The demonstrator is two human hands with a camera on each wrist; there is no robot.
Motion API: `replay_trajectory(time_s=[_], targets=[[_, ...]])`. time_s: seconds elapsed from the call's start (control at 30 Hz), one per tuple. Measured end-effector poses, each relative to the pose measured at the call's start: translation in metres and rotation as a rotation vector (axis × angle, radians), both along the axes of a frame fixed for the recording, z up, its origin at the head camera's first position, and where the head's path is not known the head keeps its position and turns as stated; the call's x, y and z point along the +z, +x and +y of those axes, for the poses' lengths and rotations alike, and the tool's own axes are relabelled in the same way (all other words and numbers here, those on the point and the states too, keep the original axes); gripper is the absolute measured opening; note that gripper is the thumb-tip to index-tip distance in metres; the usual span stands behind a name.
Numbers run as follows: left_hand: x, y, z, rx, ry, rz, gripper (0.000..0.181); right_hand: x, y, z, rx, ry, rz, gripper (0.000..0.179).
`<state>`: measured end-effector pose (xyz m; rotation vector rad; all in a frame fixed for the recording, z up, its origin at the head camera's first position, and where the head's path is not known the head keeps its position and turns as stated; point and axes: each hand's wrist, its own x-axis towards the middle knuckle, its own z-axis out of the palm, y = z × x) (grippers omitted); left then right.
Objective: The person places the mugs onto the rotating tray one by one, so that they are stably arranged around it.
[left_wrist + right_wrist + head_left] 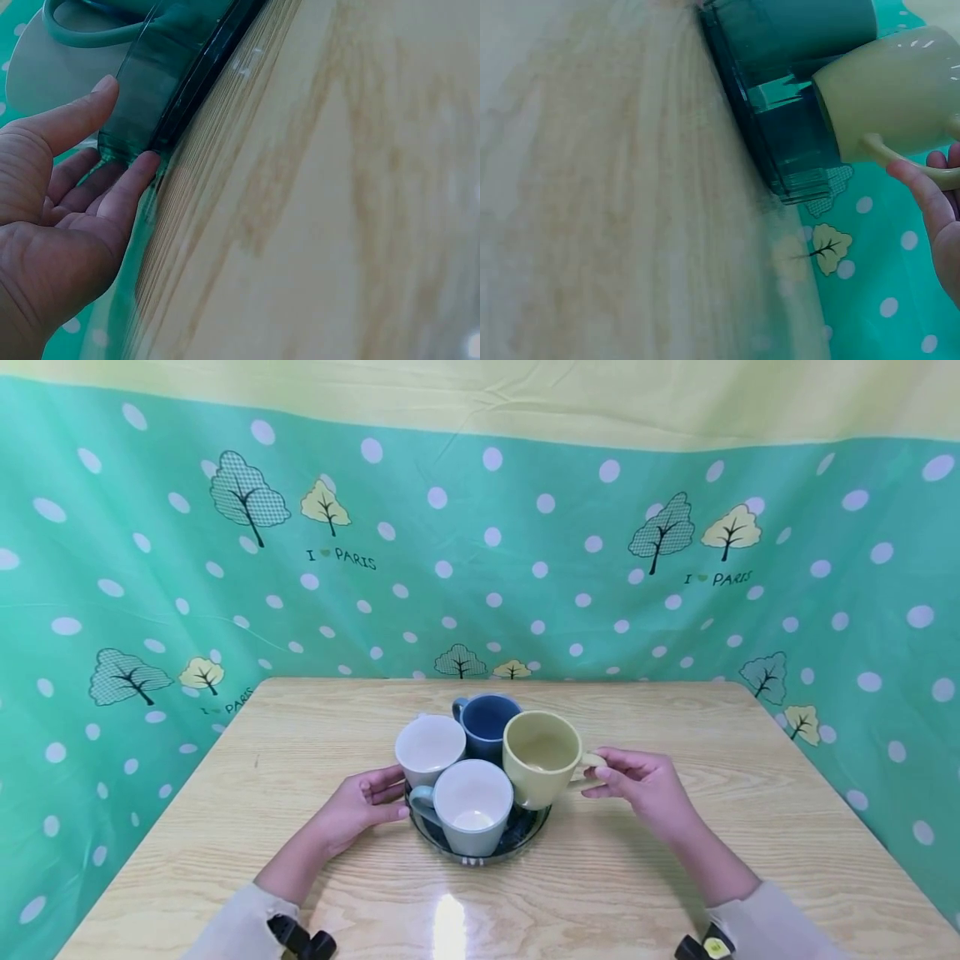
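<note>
A pale yellow mug (pixel 543 758) tilts over the right side of a round, see-through glass dish (pixel 442 847). My right hand (pixel 643 785) pinches its handle (pixel 909 161) between thumb and fingers. In the right wrist view, the mug's base overlaps the dish wall. Inside the dish stand a white mug with a grey-blue handle (pixel 474 802) at the front, a white mug (pixel 430 745) at the left and a blue mug (pixel 489 718) behind. Thumb and loosely bent fingers of my left hand (pixel 362 808) rest against the dish's left outer side, fingertips low on its wall.
The dish stands on a light wood-grain table (pixel 630 893). A green curtain (pixel 540 552) with white dots and printed trees hangs behind and along both sides. Light glares off the tabletop (pixel 450 927) at the front.
</note>
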<state>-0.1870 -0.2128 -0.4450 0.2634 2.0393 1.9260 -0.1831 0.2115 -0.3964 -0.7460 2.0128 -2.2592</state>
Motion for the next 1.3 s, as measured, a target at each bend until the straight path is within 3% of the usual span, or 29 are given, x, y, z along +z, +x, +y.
replay_trajectory(time_s=[0.23,0.5,0.87,1.3], targets=[[0.002,0.001,0.002,0.006,-0.009,0.004,0.078,-0.008,-0.002,0.001,0.023,0.017,-0.013,0.025],[0.003,-0.001,0.002,0.016,-0.011,-0.01,0.078,-0.004,-0.006,0.004,0.026,0.115,-0.037,0.026],[-0.002,-0.003,0.001,-0.018,0.015,0.006,0.082,-0.016,-0.008,-0.007,0.039,0.094,-0.081,0.038],[0.002,0.0,0.0,-0.007,0.002,0.01,0.08,-0.012,-0.017,-0.013,0.044,0.16,-0.087,0.034]])
